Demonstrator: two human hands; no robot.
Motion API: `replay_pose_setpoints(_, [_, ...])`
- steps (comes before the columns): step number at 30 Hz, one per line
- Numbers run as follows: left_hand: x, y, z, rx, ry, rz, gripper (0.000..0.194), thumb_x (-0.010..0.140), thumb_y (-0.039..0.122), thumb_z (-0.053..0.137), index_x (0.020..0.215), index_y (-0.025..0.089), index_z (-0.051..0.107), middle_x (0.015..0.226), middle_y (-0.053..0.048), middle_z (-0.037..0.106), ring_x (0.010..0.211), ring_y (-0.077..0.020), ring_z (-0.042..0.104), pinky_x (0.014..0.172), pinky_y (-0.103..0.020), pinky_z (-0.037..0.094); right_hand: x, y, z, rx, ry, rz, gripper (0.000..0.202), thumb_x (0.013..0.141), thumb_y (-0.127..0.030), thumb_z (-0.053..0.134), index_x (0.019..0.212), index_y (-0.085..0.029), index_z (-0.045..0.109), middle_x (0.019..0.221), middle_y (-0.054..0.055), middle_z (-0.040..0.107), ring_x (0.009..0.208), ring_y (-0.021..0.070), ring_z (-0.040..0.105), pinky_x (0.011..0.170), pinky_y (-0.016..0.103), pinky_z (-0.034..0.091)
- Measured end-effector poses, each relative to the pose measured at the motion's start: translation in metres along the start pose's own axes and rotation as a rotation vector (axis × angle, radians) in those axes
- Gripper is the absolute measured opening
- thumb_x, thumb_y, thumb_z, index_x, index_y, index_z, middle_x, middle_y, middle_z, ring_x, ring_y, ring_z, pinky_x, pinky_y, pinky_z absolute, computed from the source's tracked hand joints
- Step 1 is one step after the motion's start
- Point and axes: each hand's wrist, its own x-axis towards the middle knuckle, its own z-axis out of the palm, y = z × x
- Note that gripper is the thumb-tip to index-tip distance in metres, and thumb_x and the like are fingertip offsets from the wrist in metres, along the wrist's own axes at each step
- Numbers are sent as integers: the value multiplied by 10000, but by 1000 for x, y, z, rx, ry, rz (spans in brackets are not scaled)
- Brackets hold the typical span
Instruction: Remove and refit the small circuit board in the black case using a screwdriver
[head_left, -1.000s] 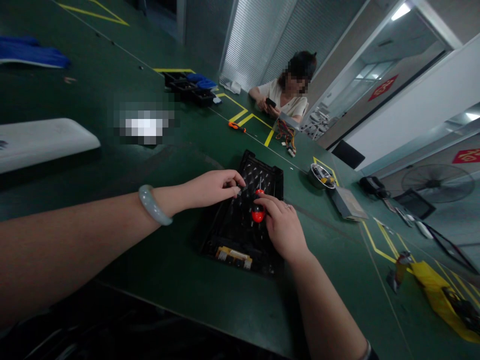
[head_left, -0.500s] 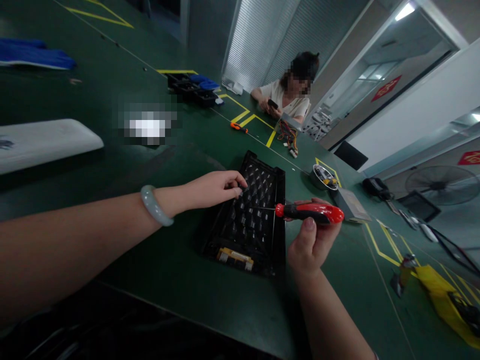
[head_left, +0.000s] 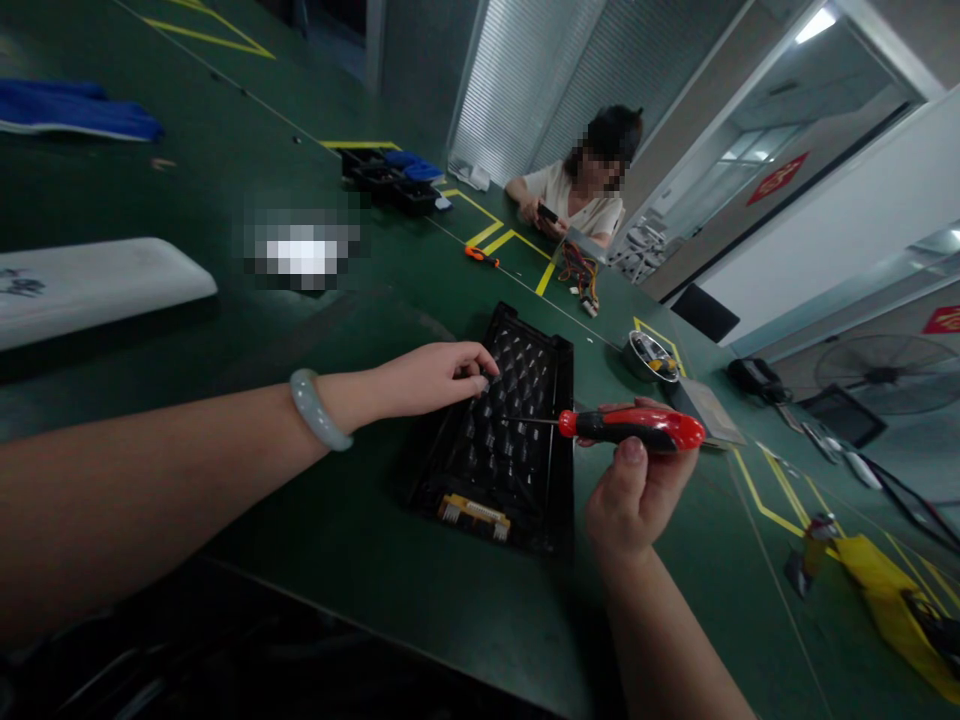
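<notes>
Our left hand (head_left: 431,377) pins the black tray (head_left: 501,430) steady, fingertips pinched at its nine-o'clock edge. Our right hand (head_left: 636,490) grips the red screwdriver (head_left: 630,428) level, its tip pointing to nine o'clock over the tray.

Green table (head_left: 360,560), black tray (head_left: 501,440), metal bowl (head_left: 645,356), orange tool (head_left: 480,256)

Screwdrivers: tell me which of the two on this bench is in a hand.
The red-handled screwdriver, held level in the right hand over the black tray. The orange screwdriver lies untouched far up the table.
</notes>
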Motion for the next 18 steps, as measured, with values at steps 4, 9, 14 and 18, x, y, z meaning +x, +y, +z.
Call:
replay_pose_setpoints(4, [0, 1, 0, 7, -5, -5, 276, 911, 334, 560, 1135, 193, 637, 877, -10, 680, 790, -161, 638, 740, -278, 464, 5, -8, 1, 142, 75, 161, 239, 924, -386, 473, 1126, -266, 514, 985, 70, 610, 727, 198, 614, 612, 356, 503])
replay_pose_setpoints(9, [-1, 3, 0, -11, 7, 3, 283, 901, 335, 564, 1129, 186, 642, 890, -13, 688, 802, -160, 641, 747, -276, 467, 9, -11, 5, 377, 95, 483, 226, 881, -409, 553, 1013, -226, 576, 846, 17, 636, 653, 150, 585, 535, 277, 443])
replay_pose_setpoints(14, [-2, 4, -1, -6, 3, 4, 282, 897, 330, 567, 1125, 185, 648, 888, -14, 699, 799, -163, 650, 749, -279, 468, 12, 1, 10, 449, 100, 688, 264, 846, -446, 600, 923, -193, 590, 792, -10, 618, 646, 119, 577, 516, 236, 413])
replay_pose_setpoints(18, [-3, 4, 0, 12, 7, 15, 268, 897, 315, 572, 1120, 191, 654, 883, -9, 696, 793, -161, 652, 746, -277, 465, 12, 8, 12, 481, 92, 751, 218, 834, -404, 614, 865, -190, 585, 772, -28, 584, 621, 100, 538, 499, 222, 400])
